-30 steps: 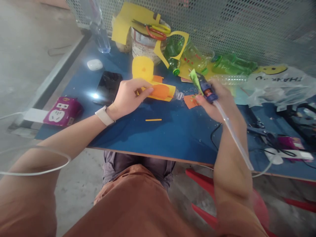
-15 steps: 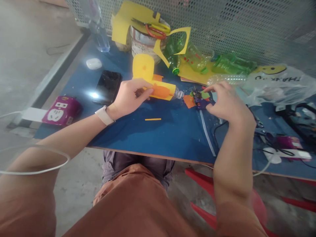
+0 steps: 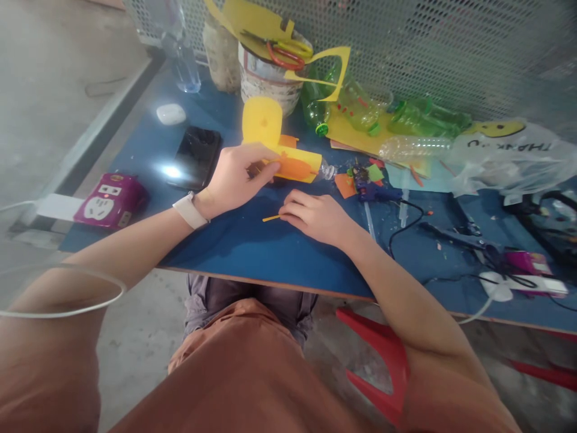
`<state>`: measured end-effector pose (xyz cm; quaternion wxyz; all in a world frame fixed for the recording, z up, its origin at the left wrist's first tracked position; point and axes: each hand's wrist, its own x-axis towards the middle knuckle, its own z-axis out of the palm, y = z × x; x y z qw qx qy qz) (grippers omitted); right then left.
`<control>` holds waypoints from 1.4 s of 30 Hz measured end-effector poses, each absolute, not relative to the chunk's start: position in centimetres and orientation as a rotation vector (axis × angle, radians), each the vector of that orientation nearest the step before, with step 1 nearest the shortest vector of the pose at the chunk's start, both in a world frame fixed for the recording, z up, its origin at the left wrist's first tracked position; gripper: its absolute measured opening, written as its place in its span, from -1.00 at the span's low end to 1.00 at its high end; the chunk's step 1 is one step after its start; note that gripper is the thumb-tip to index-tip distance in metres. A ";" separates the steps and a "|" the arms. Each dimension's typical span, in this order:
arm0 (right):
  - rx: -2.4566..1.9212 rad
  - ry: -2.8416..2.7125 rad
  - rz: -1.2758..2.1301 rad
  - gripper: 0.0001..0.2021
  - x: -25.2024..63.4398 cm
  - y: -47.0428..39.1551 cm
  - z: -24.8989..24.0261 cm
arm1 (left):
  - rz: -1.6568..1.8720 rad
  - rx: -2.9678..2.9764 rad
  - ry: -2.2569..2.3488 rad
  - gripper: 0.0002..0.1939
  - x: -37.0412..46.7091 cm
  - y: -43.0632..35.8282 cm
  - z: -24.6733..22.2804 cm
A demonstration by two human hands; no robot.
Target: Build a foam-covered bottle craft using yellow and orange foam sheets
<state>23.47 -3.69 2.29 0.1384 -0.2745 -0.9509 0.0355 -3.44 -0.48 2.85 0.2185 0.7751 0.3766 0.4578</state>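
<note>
My left hand [image 3: 238, 180] is closed on the near-left end of a yellow and orange paper-wrapped bottle [image 3: 300, 165], whose clear neck points right. A rounded yellow piece [image 3: 262, 120] stands up behind that hand. Over the blue table [image 3: 225, 246], my right hand [image 3: 315, 218] pinches one end of a thin yellow strip [image 3: 271, 218]; the strip's other end sticks out to the left. To the right of the bottle neck lies a blue glue gun [image 3: 376, 192] beside scraps of orange and green paper.
A phone [image 3: 198, 157], a white case [image 3: 171, 113] and a purple adapter [image 3: 108, 201] are at the left. Behind stand a pot [image 3: 270, 81] topped with scissors [image 3: 288, 54] and green bottles [image 3: 428, 117]. A plastic bag [image 3: 514, 156] and cables lie right.
My right hand has moved left and toward me from the glue gun to the yellow strip, taken it between the fingers and tilted it slightly. My left hand stays on the bottle.
</note>
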 end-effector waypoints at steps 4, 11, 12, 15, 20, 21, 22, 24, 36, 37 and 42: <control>-0.713 -2.583 -0.031 -0.75 23.6 -4.0 2.7 | 1.311 2.186 1.000 -0.75 -3.5 -0.4 2.7; -0.800 -2.116 -0.056 -0.89 25.7 -2.6 2.7 | 1.289 2.227 0.933 -0.74 -3.3 -0.6 2.6; -0.808 -2.086 -0.059 -0.89 25.8 -2.4 2.6 | 1.290 2.236 0.927 -0.73 -3.3 -0.6 2.6; -0.761 -2.017 -0.053 -0.90 25.7 -2.1 2.3 | 1.288 2.269 0.920 -0.72 -3.3 -0.6 2.5; -0.752 -1.936 -0.030 -0.75 25.1 -2.0 1.8 | 1.267 2.345 0.913 -0.75 -3.3 -0.6 2.5; -0.769 -1.934 -0.035 -0.72 25.1 -1.9 1.7 | 1.264 2.360 0.902 -0.75 -3.3 -0.6 2.5; -0.782 -1.936 -0.038 -0.71 25.1 -1.8 1.6 | 1.265 2.379 0.887 -0.74 -3.3 -0.6 2.5; -0.797 -1.943 -0.029 -0.68 25.4 -1.6 1.5 | 1.268 2.422 0.848 -0.72 -3.3 -0.6 2.5; -0.793 -2.019 -0.031 -0.67 26.0 -1.4 1.6 | 1.185 2.518 0.858 -0.73 -3.4 -0.7 2.0; -0.796 -2.023 -0.031 -0.68 25.9 -1.4 1.7 | 1.182 2.519 0.865 -0.73 -3.3 -0.7 2.0; -0.796 -2.023 -0.041 -0.67 25.9 -1.6 1.9 | 1.186 2.528 0.882 -0.73 -3.2 -0.8 2.1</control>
